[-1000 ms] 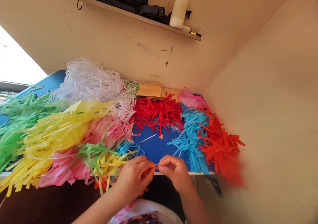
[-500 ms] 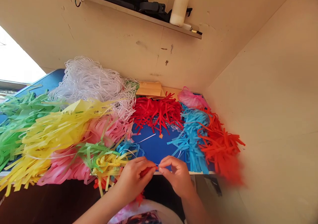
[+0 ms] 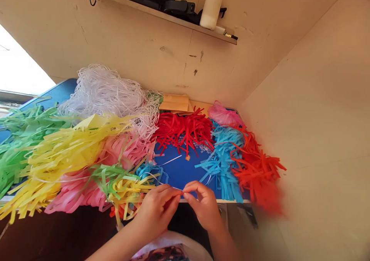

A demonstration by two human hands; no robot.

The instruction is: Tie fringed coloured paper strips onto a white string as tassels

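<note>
1 head-worn camera gives the view, looking forward and down across the blue tabletop (image 3: 179,174) to the back wall (image 3: 138,56). It reaches wide, taking in the wall shelf (image 3: 173,19) along the top edge and the side wall (image 3: 323,122) at right. The left hand (image 3: 157,207) and right hand (image 3: 204,205) sit close to the lens, low and near the center.

White strand (image 3: 177,189) at the fingers (image 3: 199,185): smooth, plastic-like. Table (image 3: 179,172) beyond the fingers: smooth, low sheen. Yellow strips (image 3: 69,145), left of the fingers: thin, matt, paper-like (cloth cannot be ruled out). White strands (image 3: 104,95), farther left: glossy, plastic-like. Brown sheet (image 3: 175,103), straight beyond: matt paper or card. Pink bag (image 3: 225,115), beyond right: thin, crinkled plastic.
</note>
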